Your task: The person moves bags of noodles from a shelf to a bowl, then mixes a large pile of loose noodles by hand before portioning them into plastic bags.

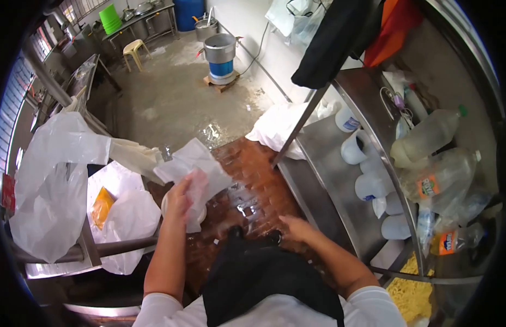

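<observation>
My left hand (180, 199) is closed around a translucent white plastic bag (201, 166), which spreads above and to the right of my fingers. Part of the bag covers my fingertips, and a flap hangs below them. Lower right, my right hand (297, 229) hovers over the wet brick floor with fingers loosely apart and nothing visible in it. Left of my left hand, more thin plastic bags (51, 180) drape over a metal rail. An orange packet (102, 207) lies beside another clear bag (134, 213) on a shiny surface.
Metal shelves (323, 158) on the right hold several white containers (371, 186) and plastic bottles (427, 136). White cloth (277, 128) lies by the wall. Farther off stand a metal pot (220, 49) on a blue base, a yellow stool (135, 53) and a green bucket (109, 19).
</observation>
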`<state>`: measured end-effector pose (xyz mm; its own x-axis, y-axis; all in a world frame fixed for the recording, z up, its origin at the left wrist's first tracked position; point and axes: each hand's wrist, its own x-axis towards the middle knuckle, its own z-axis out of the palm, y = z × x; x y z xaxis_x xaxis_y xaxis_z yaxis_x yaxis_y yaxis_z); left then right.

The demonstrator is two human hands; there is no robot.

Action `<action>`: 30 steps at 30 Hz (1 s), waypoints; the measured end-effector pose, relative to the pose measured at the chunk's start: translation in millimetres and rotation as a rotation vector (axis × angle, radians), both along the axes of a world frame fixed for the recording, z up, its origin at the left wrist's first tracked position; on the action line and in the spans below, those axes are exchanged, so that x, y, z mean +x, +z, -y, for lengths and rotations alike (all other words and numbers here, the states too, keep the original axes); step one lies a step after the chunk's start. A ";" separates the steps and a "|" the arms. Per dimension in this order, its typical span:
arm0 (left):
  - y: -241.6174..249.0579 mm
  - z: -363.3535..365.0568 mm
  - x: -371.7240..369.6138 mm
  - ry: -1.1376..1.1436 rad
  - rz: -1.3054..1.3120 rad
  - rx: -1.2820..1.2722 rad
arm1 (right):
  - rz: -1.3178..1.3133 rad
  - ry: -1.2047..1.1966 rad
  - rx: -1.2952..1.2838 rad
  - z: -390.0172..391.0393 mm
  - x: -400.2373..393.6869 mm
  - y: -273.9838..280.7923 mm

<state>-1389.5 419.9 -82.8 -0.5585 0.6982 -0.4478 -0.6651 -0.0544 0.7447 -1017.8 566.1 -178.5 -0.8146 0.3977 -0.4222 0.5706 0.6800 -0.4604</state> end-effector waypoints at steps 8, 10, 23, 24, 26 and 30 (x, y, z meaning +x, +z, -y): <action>5.2 -15.1 54.4 -0.438 0.097 0.118 | -0.508 -0.377 0.047 8.3 -65.0 119.5; 37.0 -25.5 95.2 -0.603 0.260 0.199 | -0.629 -0.361 0.200 16.1 -87.4 148.7; 98.1 -77.4 177.4 -0.606 0.660 0.314 | -0.690 -0.486 0.412 42.2 -79.4 157.8; 89.3 -76.0 177.4 -0.625 0.664 0.308 | -0.686 -0.506 0.419 34.5 -69.9 151.0; 62.0 -71.3 172.0 -0.922 0.305 0.323 | -0.662 -0.718 0.061 10.5 -49.7 148.4; 23.1 -69.8 178.2 -1.003 0.121 0.085 | -0.379 -0.764 0.080 17.2 -12.9 162.7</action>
<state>-1211.3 489.7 -59.6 0.3491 0.8523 -0.3895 -0.5035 0.5211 0.6891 -1030.7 548.9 -15.8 -0.3910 0.9122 -0.1227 0.7029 0.2099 -0.6796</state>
